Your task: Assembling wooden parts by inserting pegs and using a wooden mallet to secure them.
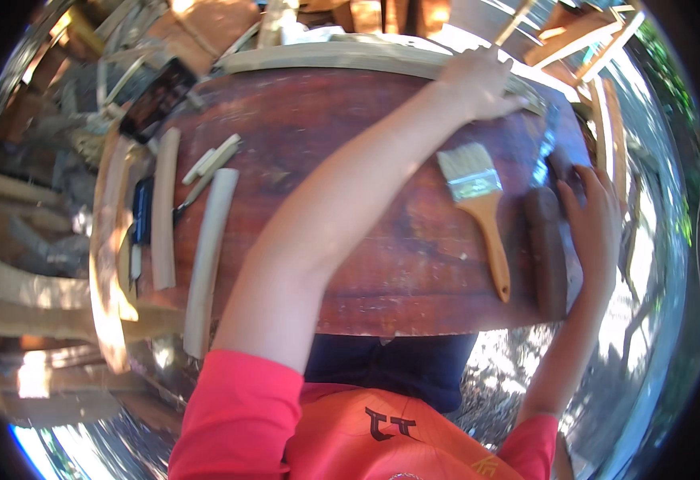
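My left hand (478, 84) reaches across the tabletop to its far right. Its fingers bend over a long pale wooden strip (342, 56) along the far edge, with the thumb on the near side. Close to the right edge, my right hand (594, 212) has its fingers apart, beside a dark brown wooden block (547, 252). Beyond that block lies a shiny, crumpled-looking silvery thing (543, 152), whose kind I cannot make out. Between my arms rests a paintbrush (482, 208) with pale bristles, a metal band and an orange-brown wooden handle.
On the left of the reddish-brown tabletop (382, 280) lie wooden pieces (210, 260), short pale sticks (210, 160) and a dark blue tool (142, 212). A phone (158, 100) leans at the far left corner. Wood scraps (30, 192) crowd the left side.
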`<state>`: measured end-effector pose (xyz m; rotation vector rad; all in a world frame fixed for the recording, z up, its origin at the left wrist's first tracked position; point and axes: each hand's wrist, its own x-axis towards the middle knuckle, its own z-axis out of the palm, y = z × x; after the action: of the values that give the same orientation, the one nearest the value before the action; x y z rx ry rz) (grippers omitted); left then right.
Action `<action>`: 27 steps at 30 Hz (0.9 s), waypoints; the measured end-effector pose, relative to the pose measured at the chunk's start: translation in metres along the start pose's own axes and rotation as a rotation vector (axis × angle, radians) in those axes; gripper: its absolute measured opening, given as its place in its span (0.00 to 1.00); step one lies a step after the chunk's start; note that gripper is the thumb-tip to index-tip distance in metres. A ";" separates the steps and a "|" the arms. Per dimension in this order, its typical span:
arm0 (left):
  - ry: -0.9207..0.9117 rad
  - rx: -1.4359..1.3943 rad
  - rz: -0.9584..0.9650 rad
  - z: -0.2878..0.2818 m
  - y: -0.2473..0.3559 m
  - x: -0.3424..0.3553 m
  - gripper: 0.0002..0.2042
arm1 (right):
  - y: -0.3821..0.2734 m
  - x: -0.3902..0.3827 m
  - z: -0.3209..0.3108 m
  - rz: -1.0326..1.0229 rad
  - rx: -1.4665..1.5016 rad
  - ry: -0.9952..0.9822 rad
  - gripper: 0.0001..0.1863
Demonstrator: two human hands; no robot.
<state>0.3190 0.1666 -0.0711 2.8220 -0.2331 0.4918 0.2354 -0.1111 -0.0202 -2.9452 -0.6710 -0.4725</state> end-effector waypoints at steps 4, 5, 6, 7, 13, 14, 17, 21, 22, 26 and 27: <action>0.100 0.001 0.026 0.006 0.000 -0.002 0.35 | -0.001 0.003 -0.004 -0.012 0.018 -0.030 0.20; 0.058 0.035 -0.006 0.007 0.000 -0.002 0.34 | 0.000 0.003 -0.004 0.000 0.019 -0.088 0.21; 0.077 0.050 -0.002 0.009 0.000 -0.002 0.33 | 0.001 0.004 -0.004 0.022 0.056 -0.127 0.22; 0.138 0.014 0.031 0.010 0.000 0.000 0.33 | 0.002 0.004 -0.004 0.028 0.042 -0.094 0.22; 0.077 0.052 -0.003 0.005 0.001 0.008 0.32 | -0.003 0.014 -0.006 0.082 0.098 -0.045 0.22; 0.044 0.019 -0.042 0.003 0.002 0.010 0.31 | -0.006 0.018 -0.007 0.079 0.111 0.001 0.22; 0.001 -0.025 -0.135 -0.004 0.002 0.011 0.29 | -0.012 0.034 -0.008 0.140 0.220 0.031 0.22; -0.028 0.060 -0.259 -0.002 0.000 0.009 0.25 | -0.014 0.053 -0.004 0.270 0.635 -0.065 0.24; -0.008 0.058 -0.249 0.000 -0.001 0.010 0.19 | -0.013 0.056 -0.003 0.244 0.654 -0.021 0.24; 0.127 0.056 -0.276 0.009 -0.001 0.012 0.22 | -0.010 0.066 0.002 0.173 0.722 0.026 0.24; 0.154 0.036 -0.267 0.010 -0.001 0.012 0.24 | -0.010 0.070 0.003 0.170 0.740 0.009 0.24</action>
<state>0.3337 0.1635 -0.0762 2.7731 0.1821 0.6518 0.2917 -0.0727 -0.0009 -2.2665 -0.4536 -0.1637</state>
